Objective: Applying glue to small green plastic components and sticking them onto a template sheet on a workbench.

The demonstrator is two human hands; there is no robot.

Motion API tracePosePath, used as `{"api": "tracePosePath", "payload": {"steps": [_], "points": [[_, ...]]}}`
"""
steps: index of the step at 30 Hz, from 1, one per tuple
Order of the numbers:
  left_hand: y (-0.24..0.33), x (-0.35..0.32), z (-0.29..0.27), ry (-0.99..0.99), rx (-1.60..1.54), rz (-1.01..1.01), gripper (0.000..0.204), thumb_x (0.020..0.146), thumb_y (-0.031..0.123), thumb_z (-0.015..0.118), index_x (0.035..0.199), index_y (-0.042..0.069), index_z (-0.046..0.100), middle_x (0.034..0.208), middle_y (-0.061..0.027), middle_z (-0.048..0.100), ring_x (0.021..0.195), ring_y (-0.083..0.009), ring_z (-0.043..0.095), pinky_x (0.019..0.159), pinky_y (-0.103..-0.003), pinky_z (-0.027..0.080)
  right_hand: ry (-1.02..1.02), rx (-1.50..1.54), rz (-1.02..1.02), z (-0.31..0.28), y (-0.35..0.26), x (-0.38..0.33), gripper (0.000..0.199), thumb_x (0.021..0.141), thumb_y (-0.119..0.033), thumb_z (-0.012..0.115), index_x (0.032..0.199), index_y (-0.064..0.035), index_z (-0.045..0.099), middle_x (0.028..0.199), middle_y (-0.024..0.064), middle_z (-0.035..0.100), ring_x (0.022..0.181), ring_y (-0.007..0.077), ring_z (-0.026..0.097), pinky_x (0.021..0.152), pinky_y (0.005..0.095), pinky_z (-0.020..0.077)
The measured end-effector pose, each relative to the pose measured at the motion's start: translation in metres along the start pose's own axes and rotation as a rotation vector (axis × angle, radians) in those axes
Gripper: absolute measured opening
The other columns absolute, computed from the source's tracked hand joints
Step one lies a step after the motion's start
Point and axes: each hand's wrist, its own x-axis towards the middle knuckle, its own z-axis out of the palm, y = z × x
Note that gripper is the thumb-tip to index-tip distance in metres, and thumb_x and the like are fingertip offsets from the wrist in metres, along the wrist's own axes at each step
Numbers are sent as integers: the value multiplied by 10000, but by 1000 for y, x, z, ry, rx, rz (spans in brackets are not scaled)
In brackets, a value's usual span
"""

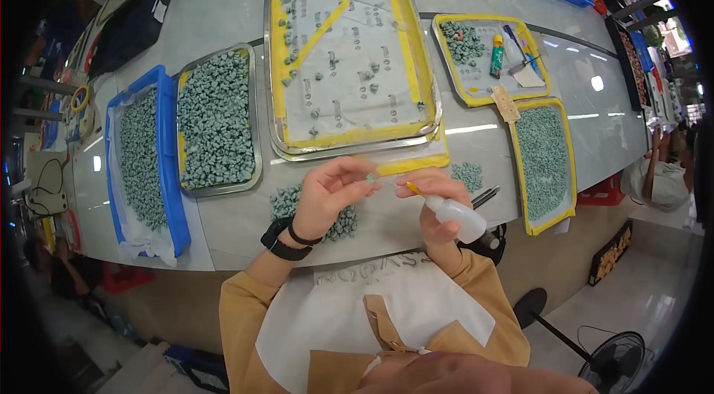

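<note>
My left hand (329,193) pinches a small grey-green part (370,179) between thumb and fingertips. My right hand (437,200) grips a small white squeeze bottle (460,218) whose yellow nozzle (411,187) points at that part. Under my left hand lies a loose pile of the same green parts (285,203); a smaller pile (468,174) lies beyond my right hand. Straight ahead stands a large metal tray (350,142) with yellow tape, holding spaced-out single parts on a pale sheet.
A metal tray (216,119) and a blue bin (172,193) of green parts stand on the left. Two yellow-edged trays (565,163) (483,59) are on the right, one with a glue tube and tools. A pen (485,196) lies by my right hand. A floor fan (610,360) stands at lower right.
</note>
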Motion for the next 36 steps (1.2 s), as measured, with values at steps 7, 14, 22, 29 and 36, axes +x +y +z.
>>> {"api": "tracePosePath", "payload": {"steps": [7,14,22,29,36], "points": [[-5,-5,-11,-81,-28,-28,267,874,-80,578,1140,-53,572,1119,-94,594,1022,-162,600,911,-332,528,-97,-21,3,2,5,-7,656,911,-624,462,1046,11,561,808,200,679,924,377,661,751,432,552],[-5,-1,-15,-119,-16,0,275,870,-103,571,1143,-69,565,1118,-107,592,1024,-159,601,904,-317,532,-150,42,144,3,0,-7,517,913,-496,565,1096,-12,574,1050,217,650,968,359,664,811,409,546],[-3,-5,-29,-27,31,24,236,867,-57,577,1103,-56,579,1066,-111,615,945,-164,631,848,-305,547,-195,-43,56,7,8,1,502,911,-465,579,1114,-5,569,987,215,673,967,389,660,815,443,543],[-3,-5,-28,-47,18,11,249,854,-79,584,1101,-56,581,1071,-111,613,938,-173,634,855,-308,547,-191,1,70,9,11,1,493,885,-455,620,1085,-5,601,991,170,694,1009,368,656,853,425,528],[-5,-3,-31,-98,-25,-32,274,861,-124,572,1129,-68,572,1119,-115,597,1029,-158,601,914,-311,523,-214,-15,39,9,11,3,516,889,-479,601,1080,0,599,1012,169,690,1015,369,655,857,420,527]]}}
